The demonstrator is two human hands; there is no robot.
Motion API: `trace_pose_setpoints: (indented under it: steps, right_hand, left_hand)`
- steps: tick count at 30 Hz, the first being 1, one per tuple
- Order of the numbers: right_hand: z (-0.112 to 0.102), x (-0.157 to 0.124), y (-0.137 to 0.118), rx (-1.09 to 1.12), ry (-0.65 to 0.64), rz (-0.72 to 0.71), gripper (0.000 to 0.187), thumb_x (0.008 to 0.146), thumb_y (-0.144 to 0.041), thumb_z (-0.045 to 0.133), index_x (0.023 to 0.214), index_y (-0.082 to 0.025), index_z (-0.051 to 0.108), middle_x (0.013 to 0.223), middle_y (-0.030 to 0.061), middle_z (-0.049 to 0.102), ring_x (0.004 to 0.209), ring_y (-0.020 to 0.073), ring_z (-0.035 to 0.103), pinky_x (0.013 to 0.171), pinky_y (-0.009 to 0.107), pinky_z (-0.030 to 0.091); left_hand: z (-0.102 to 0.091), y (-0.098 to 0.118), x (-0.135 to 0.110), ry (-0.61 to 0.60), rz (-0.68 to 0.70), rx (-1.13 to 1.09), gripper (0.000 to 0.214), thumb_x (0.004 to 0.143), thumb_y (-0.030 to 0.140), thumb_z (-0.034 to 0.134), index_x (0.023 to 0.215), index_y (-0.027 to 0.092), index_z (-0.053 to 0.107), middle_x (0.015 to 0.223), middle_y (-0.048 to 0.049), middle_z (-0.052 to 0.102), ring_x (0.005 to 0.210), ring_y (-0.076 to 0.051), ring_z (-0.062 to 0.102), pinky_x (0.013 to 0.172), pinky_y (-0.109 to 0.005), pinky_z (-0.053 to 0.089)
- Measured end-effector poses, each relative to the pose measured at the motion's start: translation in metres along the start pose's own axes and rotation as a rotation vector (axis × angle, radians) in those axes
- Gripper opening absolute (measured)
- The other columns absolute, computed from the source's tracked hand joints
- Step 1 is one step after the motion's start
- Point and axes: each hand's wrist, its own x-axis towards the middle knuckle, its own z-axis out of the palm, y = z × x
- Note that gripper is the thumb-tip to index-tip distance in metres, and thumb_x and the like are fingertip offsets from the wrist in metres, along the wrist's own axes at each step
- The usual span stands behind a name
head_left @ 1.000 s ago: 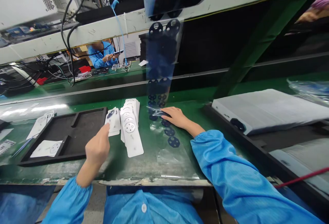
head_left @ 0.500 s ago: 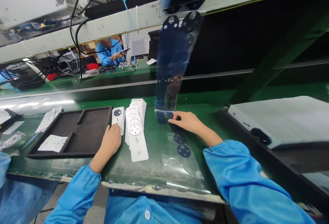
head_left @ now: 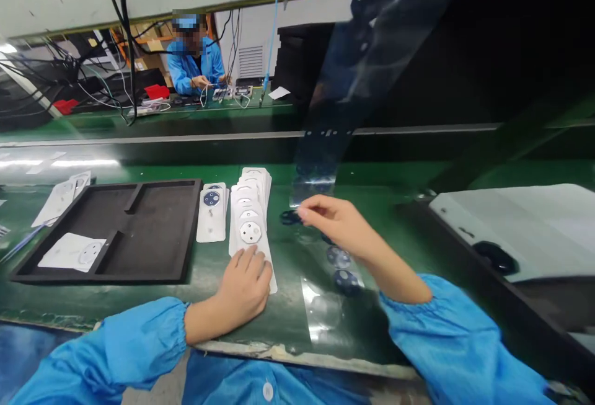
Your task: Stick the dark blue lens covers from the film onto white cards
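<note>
A thin dark blue round sticker (head_left: 290, 218) with holes is pinched by its edge between the thumb and fingers of my right hand (head_left: 338, 224). Under that hand, more dark stickers (head_left: 346, 282) lie on a clear film sheet (head_left: 318, 315). My left hand (head_left: 248, 282) rests its fingers, spread a little, on the near end of a fanned stack of white phone-back-shaped panels (head_left: 250, 232), each with a round holed area. Left of this fan sits a smaller pile of white panels (head_left: 211, 222); its top one bears a dark blue sticker.
A black divided tray (head_left: 158, 259) at left holds white pieces (head_left: 69, 251). Clear film (head_left: 320, 163) with dark discs hangs behind my right hand. At right stands a black bin (head_left: 465, 256) with a white sheet (head_left: 520, 219). A co-worker (head_left: 195, 67) sits across the bench.
My left hand has moved right from the small pile onto the fanned panels. My right hand has lifted a dark sticker off the film. The view has shifted.
</note>
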Motion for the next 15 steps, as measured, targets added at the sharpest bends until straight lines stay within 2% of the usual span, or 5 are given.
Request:
trace_pose_setpoints:
  steps: [3,6,10,15]
  right_hand:
    - [0.050,0.002,0.008,0.246,-0.068,0.160,0.042,0.070,-0.059,0.081,0.082,-0.020,0.072,0.067,-0.0003,0.067,0.060,0.0155,0.061,0.060,0.031,0.052]
    - [0.083,0.001,0.027,0.352,-0.027,0.251,0.040,0.069,-0.050,0.085,0.090,-0.019,0.072,0.065,-0.0013,0.067,0.060,0.0145,0.062,0.057,0.027,0.049]
    - [0.101,-0.007,0.045,0.351,0.120,0.294,0.043,0.065,-0.043,0.089,0.094,-0.019,0.070,0.074,0.0011,0.073,0.066,0.0156,0.065,0.063,0.028,0.052]
    - [0.104,-0.015,0.047,0.235,0.247,0.305,0.040,0.065,-0.044,0.089,0.088,-0.020,0.067,0.072,0.0015,0.072,0.064,0.0166,0.065,0.064,0.032,0.053]
  left_hand:
    - [0.006,0.002,0.001,-0.050,0.017,-0.005,0.030,0.086,0.020,0.055,0.111,0.008,0.065,0.116,-0.0174,0.065,0.113,-0.034,0.062,0.091,-0.045,0.051]
    - [0.009,-0.001,-0.002,-0.052,0.014,-0.038,0.034,0.088,0.024,0.055,0.114,0.006,0.064,0.118,-0.0180,0.064,0.116,-0.036,0.060,0.095,-0.047,0.049]
    - [0.009,-0.004,-0.007,-0.072,0.033,-0.095,0.038,0.091,0.029,0.052,0.118,0.005,0.064,0.122,-0.0188,0.063,0.121,-0.037,0.058,0.099,-0.048,0.046]
    - [0.008,-0.006,-0.009,-0.108,0.047,-0.114,0.040,0.095,0.030,0.046,0.123,0.005,0.062,0.126,-0.0194,0.062,0.125,-0.037,0.056,0.102,-0.049,0.042]
